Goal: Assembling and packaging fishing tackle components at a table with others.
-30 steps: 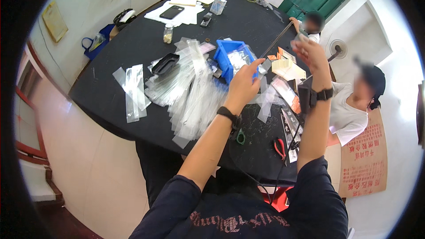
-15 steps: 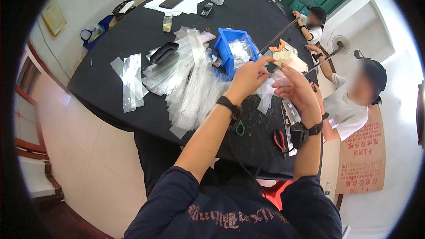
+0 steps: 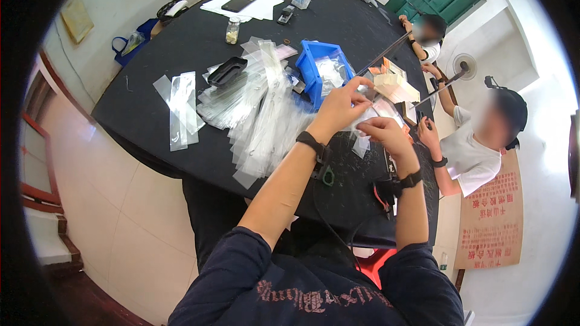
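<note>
My left hand (image 3: 339,108) is raised over the black table beside the blue bin, its thumb and fingers drawn together. Close by on the right, my right hand (image 3: 391,137) pinches with thumb and forefinger. Something thin and see-through seems to lie between the two hands, too small to name. The blue bin (image 3: 309,71) holds small clear bags (image 3: 331,76). To the left spreads a large heap of long clear plastic sleeves (image 3: 261,111). Small clear pieces (image 3: 361,147) lie below my hands. A stack of cream cards (image 3: 397,89) stands beyond them.
A black tray (image 3: 227,72) rests on the heap's edge. Red-handled pliers (image 3: 382,198) lie by my right wrist. A jar (image 3: 232,31), phone (image 3: 238,3) and papers (image 3: 211,7) are farther back. Co-workers (image 3: 480,139) sit along the right side, near thin rods (image 3: 440,86).
My right hand has come down and left, and its spread fingers have closed into a pinch. My left hand has hardly moved.
</note>
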A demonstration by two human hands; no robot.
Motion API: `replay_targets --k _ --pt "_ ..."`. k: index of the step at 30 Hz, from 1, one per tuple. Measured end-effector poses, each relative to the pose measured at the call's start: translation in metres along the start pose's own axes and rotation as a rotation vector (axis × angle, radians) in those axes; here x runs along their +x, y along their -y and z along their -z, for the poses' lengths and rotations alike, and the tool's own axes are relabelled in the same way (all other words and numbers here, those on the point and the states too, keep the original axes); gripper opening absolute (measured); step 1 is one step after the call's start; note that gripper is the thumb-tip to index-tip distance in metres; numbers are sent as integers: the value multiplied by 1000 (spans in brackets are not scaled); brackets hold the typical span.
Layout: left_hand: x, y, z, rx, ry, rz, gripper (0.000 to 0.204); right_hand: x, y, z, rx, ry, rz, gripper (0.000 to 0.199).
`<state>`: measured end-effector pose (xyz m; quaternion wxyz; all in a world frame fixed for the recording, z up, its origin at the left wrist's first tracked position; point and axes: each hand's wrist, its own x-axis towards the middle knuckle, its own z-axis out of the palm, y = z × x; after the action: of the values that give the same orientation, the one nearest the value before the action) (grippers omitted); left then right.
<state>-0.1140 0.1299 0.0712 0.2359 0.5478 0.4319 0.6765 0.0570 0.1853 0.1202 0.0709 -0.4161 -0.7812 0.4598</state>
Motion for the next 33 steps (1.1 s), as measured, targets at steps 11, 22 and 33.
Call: replay_targets --k 11,22,33 --pt "-1 -3 0 238 -10 -6 43 50 83 116 565 -746 328 28" --pt "0 -4 0 386 -10 -18 46 75 125 107 497 -815 337 34" --pt "-1 -8 0 380 -4 10 45 72 132 105 304 -926 417 39"
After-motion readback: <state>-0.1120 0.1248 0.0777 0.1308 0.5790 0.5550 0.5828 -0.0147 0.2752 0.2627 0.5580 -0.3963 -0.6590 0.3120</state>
